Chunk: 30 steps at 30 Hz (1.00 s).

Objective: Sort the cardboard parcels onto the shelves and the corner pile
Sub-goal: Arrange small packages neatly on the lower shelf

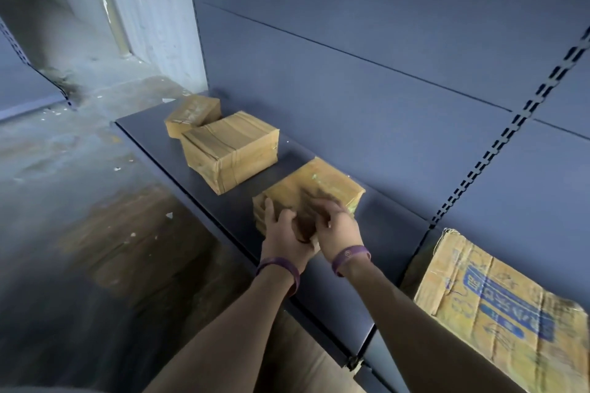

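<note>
Parcel (319, 183) is gripped on the shelf (150, 134) by both hands: left hand (281, 230) at its near-left side, right hand (338, 226) curled over its near top edge. Taped parcel (230, 150) and small parcel (193, 115) are seen beyond the left hand. Printed carton (498, 306) is set right of the right hand.

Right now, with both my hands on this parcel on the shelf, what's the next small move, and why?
Probably let go and draw both hands back. The nearest parcel looks to lie flat on the shelf, close to the back panel, apart from the middle parcel. Your left hand and right hand are on its near end, blurred, so the grip is unclear.
</note>
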Tool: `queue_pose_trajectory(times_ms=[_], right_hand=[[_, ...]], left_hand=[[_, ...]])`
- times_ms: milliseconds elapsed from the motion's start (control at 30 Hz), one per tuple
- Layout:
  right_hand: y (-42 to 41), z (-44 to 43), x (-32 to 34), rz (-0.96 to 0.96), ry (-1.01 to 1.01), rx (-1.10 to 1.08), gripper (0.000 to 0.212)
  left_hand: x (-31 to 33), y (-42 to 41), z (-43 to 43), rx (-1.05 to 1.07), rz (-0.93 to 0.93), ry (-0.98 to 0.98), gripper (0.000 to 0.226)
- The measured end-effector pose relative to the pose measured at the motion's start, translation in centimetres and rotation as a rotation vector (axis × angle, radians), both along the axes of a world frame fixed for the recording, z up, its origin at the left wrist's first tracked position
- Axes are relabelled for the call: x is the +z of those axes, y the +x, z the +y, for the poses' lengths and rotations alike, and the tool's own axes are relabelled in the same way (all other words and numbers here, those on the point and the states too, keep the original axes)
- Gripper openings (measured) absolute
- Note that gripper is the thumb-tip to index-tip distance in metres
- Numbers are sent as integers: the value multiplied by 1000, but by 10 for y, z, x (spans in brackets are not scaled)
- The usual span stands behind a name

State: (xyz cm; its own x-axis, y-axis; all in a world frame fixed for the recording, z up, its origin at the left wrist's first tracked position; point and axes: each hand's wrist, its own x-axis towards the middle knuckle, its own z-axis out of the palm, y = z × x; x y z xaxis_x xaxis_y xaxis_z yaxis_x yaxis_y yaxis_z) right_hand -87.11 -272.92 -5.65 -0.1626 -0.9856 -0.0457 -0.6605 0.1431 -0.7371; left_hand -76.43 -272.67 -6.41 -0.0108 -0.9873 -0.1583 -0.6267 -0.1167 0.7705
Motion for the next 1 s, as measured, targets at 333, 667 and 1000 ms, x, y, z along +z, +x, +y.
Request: queue_pose_trajectory(times_ms=[333, 667, 1000], right_hand=[[-43, 11, -14, -365, 193, -393, 81], [-41, 14, -4, -354, 117, -357, 24], [-37, 26, 25, -599, 0, -355, 35]], left_hand=[[9, 42, 5, -144, 15, 78, 66], [22, 71, 8, 88, 342, 106, 61], [35, 60, 10, 256, 519, -25, 36]])
